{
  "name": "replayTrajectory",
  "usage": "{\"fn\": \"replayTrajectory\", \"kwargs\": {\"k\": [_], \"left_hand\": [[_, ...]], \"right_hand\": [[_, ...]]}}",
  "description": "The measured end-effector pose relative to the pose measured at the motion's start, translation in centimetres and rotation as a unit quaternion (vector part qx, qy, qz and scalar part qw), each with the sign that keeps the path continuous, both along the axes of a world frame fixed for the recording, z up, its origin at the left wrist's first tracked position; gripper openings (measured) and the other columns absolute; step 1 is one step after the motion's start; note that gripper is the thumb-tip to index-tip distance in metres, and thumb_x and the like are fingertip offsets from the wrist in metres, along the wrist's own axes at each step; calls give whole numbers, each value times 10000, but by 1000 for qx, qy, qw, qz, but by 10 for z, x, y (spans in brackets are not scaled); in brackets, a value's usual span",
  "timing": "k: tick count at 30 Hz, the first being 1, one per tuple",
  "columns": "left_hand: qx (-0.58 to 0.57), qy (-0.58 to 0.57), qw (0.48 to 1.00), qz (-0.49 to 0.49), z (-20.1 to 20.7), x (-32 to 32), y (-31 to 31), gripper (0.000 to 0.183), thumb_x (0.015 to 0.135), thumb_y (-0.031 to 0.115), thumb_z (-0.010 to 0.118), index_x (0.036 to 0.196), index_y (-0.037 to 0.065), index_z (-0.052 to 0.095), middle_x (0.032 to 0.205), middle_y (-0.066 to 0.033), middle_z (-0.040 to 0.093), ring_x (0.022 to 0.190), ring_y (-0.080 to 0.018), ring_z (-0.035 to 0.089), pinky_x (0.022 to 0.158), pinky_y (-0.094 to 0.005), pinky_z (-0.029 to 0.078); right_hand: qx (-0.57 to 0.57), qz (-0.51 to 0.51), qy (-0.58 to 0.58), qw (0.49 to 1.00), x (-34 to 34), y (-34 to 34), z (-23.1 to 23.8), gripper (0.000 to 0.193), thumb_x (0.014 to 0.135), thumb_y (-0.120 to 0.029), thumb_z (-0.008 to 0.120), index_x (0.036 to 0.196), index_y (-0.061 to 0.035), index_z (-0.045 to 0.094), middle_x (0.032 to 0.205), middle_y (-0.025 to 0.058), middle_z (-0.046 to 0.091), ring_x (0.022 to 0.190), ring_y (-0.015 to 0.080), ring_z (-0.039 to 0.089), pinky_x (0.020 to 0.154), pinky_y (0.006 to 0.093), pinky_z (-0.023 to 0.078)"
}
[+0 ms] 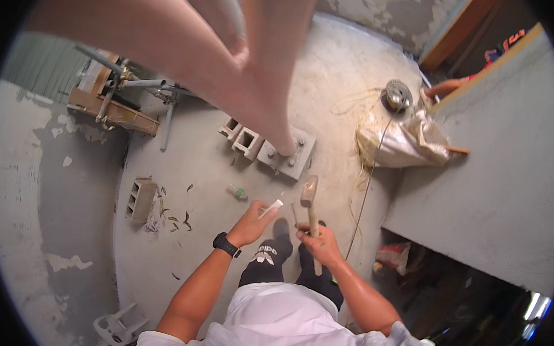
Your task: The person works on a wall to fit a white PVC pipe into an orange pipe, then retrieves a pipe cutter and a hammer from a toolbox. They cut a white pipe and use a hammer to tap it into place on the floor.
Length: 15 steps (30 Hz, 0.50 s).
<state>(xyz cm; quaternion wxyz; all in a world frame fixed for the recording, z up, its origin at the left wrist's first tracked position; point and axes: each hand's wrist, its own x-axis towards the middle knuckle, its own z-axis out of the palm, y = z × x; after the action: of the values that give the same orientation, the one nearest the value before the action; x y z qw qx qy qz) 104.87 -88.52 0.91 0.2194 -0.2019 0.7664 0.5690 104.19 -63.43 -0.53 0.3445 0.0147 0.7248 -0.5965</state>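
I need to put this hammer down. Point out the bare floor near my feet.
Bare concrete lies left of your left hand, between the small green-capped bottle and the grey hollow block. Ahead is crowded: the grey bolted steel plate and pale post. To the right of the wooden-handled hammer a thin wire runs.

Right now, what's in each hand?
Left hand: closed on a small white tube-like piece.
Right hand: closed on the wooden handle of a hammer.
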Motion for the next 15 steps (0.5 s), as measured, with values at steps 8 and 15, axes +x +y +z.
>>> {"fn": "replayTrajectory", "kwargs": {"k": [8,15], "left_hand": [[-196,113,949,-218,-258,-50,7,259,971,206,640,1164,34,654,1121,-186,614,1079,-404,574,964,-463,461],[-299,214,891,-267,-530,-109,17,219,922,112,664,1134,104,719,1053,-112,627,1039,-318,580,911,-442,464]], "right_hand": [[2,-196,-114,974,-86,42,-244,291,872,-151,796,1092,14,700,761,13,618,608,93,546,548,279,464],[61,-181,-40,981,-143,19,-480,262,858,-136,803,1049,8,697,748,8,626,599,96,549,542,282,454]]}}
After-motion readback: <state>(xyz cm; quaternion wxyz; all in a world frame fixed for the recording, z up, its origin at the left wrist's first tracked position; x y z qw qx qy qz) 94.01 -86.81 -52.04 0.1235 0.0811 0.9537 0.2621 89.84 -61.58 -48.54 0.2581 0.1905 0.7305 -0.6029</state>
